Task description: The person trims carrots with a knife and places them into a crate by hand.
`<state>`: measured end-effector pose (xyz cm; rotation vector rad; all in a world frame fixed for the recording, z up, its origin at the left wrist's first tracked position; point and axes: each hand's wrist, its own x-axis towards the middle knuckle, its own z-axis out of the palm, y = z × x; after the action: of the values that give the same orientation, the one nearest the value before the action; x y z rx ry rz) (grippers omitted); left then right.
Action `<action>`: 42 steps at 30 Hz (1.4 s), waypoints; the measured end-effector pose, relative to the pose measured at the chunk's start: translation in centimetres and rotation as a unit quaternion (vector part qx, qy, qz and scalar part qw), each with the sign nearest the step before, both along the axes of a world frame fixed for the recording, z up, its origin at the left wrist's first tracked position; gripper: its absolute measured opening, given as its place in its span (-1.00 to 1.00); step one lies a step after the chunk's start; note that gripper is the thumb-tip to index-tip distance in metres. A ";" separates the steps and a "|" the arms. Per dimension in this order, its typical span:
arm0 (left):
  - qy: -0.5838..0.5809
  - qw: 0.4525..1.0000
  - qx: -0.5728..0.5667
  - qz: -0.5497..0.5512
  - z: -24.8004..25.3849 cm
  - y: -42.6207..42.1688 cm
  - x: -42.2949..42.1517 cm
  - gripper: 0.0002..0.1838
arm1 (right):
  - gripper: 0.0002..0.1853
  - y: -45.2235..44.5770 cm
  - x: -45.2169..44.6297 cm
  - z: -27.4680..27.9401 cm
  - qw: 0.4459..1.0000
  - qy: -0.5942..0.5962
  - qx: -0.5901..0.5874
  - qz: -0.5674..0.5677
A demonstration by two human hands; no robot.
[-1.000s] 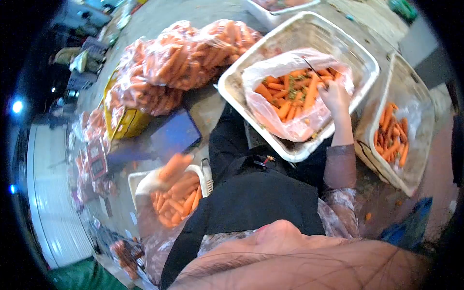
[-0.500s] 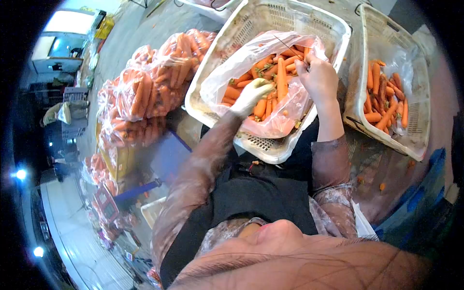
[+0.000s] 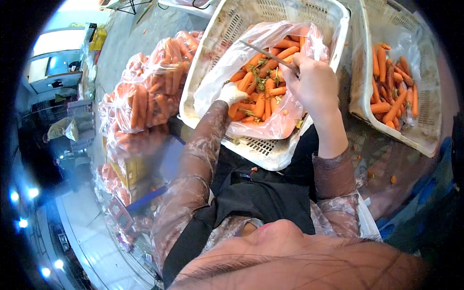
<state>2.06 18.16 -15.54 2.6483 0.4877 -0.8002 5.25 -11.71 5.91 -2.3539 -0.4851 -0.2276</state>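
My right hand (image 3: 311, 79) is closed around a knife (image 3: 263, 51), whose thin blade points up and left over an open plastic bag (image 3: 212, 79). Inside the bag lie many carrots (image 3: 261, 104), several with green stubs at the top. My left hand (image 3: 233, 94), in a pale glove, reaches in at the bag's left side and touches the carrots there. Its fingers are curled downward and partly hidden, so whether it grips one does not show. The bag sits in a dirty white plastic crate (image 3: 263, 159) in front of me.
To the right stands a second white crate (image 3: 355, 101) with loose carrots (image 3: 391, 92) and clear plastic. Filled bags of carrots (image 3: 140, 96) are piled at the left, near a blue scale platform (image 3: 171, 157) and its display (image 3: 120, 212). Carrot scraps (image 3: 393, 180) lie on the floor.
My left hand has moved left, from the middle of the bag to its side. A long carrot no longer stands out at the centre. The knife has swung into clearer view.
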 end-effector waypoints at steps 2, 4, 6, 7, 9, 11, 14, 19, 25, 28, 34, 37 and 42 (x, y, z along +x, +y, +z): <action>-0.030 0.998 -0.063 -0.011 -2.2 2.0 -0.4 -0.24 | -0.80 0.0 0.0 0.2 1.000 0.014 -0.005 0.024; 0.006 0.997 0.008 -0.071 -1.3 1.3 0.5 -0.19 | -0.83 0.0 0.0 -0.2 1.000 0.018 -0.009 0.011; 0.039 0.989 0.075 -0.125 -1.2 0.9 1.1 -0.14 | -0.84 -0.1 0.0 -0.1 0.999 0.024 -0.013 0.019; 0.062 0.984 0.106 -0.127 -1.5 1.1 1.5 -0.11 | -0.83 -0.1 0.0 -0.1 0.999 0.026 -0.018 0.020; 0.172 0.971 0.106 -0.129 0.5 -0.8 2.7 0.02 | -0.83 0.1 0.1 -0.2 0.999 0.037 -0.020 0.020; 0.134 0.971 0.128 -0.153 -4.9 0.1 1.9 0.13 | -0.81 0.4 0.1 -0.7 0.999 0.026 -0.021 0.034; 0.047 0.965 0.178 -0.185 -7.9 0.3 1.3 0.36 | -0.81 0.6 0.0 -0.5 0.997 0.050 -0.043 0.049; 0.188 0.946 0.202 -0.167 -0.2 -4.5 1.0 0.37 | -0.80 0.1 -0.2 -0.6 0.997 0.049 -0.030 0.050; 0.215 0.946 0.218 -0.108 0.5 -6.9 -0.7 0.05 | -0.78 0.7 -0.5 -0.7 0.997 0.024 -0.035 0.070; 0.246 0.946 0.212 -0.001 -0.1 -7.7 -0.7 -0.03 | -0.76 0.5 -0.2 -0.8 0.997 0.023 -0.043 0.061; -0.052 0.991 0.052 0.107 1.7 -5.7 -4.9 -0.08 | -0.75 -0.3 0.8 -1.1 0.992 0.085 -0.079 0.049; -0.204 0.859 -0.418 0.214 5.5 -7.6 -7.1 -0.11 | -0.71 -0.2 1.0 -1.2 0.994 0.085 -0.061 0.027; -0.333 0.611 -0.679 0.236 9.5 -8.5 -9.1 -0.15 | -0.65 0.7 1.7 -3.0 0.996 0.073 -0.042 0.029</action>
<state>-7.08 9.70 -6.04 1.0691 0.1644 0.1279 6.99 -11.04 2.94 -2.4138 -0.4991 -0.0083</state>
